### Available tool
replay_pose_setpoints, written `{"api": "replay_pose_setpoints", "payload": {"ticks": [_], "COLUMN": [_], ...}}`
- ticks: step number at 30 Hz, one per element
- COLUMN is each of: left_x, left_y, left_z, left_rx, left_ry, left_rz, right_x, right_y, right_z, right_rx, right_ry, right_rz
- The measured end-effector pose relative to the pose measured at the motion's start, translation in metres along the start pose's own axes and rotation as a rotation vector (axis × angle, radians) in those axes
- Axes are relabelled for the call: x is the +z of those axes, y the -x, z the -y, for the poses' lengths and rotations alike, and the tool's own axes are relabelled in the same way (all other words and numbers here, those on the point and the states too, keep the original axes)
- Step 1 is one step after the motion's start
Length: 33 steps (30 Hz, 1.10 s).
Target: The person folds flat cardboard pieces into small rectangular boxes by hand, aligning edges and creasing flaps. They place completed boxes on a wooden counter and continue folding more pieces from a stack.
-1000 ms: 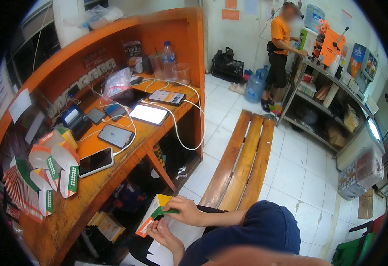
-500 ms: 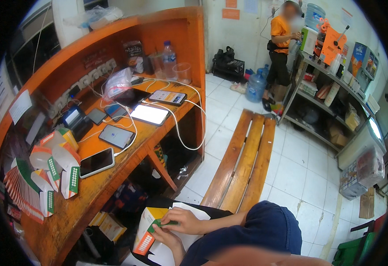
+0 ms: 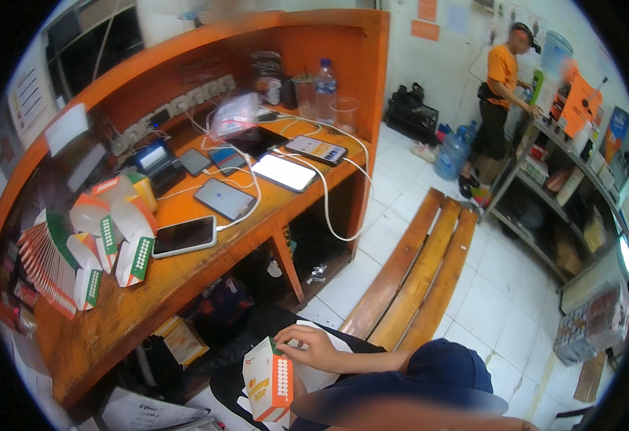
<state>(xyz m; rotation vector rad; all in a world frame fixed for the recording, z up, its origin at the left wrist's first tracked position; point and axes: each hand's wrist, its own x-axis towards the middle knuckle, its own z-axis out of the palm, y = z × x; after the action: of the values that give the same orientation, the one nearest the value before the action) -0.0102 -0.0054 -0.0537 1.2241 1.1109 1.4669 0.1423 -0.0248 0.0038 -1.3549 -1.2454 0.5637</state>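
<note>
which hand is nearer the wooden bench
Right: the wooden bench lies ahead and right of both hands; the right hand is closer, the mostly hidden left hand farther.

The worktop (image 3: 113, 327) is orange-painted wood, its surface scuffed and rough toward the front edge. On it, the white-edged phone (image 3: 185, 237) shows glossy dark glass, the bag (image 3: 235, 118) looks like thin, shiny, crinkled plastic, and the stacked cartons (image 3: 45, 266) are smooth printed card. In front of the worktop, the held carton (image 3: 257, 381) is similar card (rather matt). Right of the worktop, the slatted bench (image 3: 415, 285) is varnished wood, the floor (image 3: 373, 248) smooth tile, the water jug (image 3: 451, 159) translucent blue plastic.
</note>
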Motion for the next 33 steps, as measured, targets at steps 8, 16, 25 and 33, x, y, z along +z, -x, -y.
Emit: {"api": "replay_pose_setpoints", "payload": {"ticks": [8, 16, 25, 33], "left_x": [-0.043, -0.031, 0.026, 0.020], "left_y": [-0.008, 0.003, 0.031, 0.046], "left_z": [-0.006, -0.010, -0.001, 0.051], "left_rx": [-0.159, -0.397, 0.299, 0.055], "left_ry": [0.158, 0.318, -0.692, -0.406], "left_rz": [-0.078, 0.156, 0.791, 0.495], "right_x": [-0.002, -0.002, -0.010, -0.038], "right_y": [-0.004, 0.007, 0.008, 0.034], "right_z": [0.000, 0.006, -0.083, -0.107], "right_rx": [-0.018, -0.245, 0.409, 0.692], "right_ry": [-0.099, 0.071, 0.635, -0.130], "right_rz": [0.168, 0.325, 0.336, 0.325]}}
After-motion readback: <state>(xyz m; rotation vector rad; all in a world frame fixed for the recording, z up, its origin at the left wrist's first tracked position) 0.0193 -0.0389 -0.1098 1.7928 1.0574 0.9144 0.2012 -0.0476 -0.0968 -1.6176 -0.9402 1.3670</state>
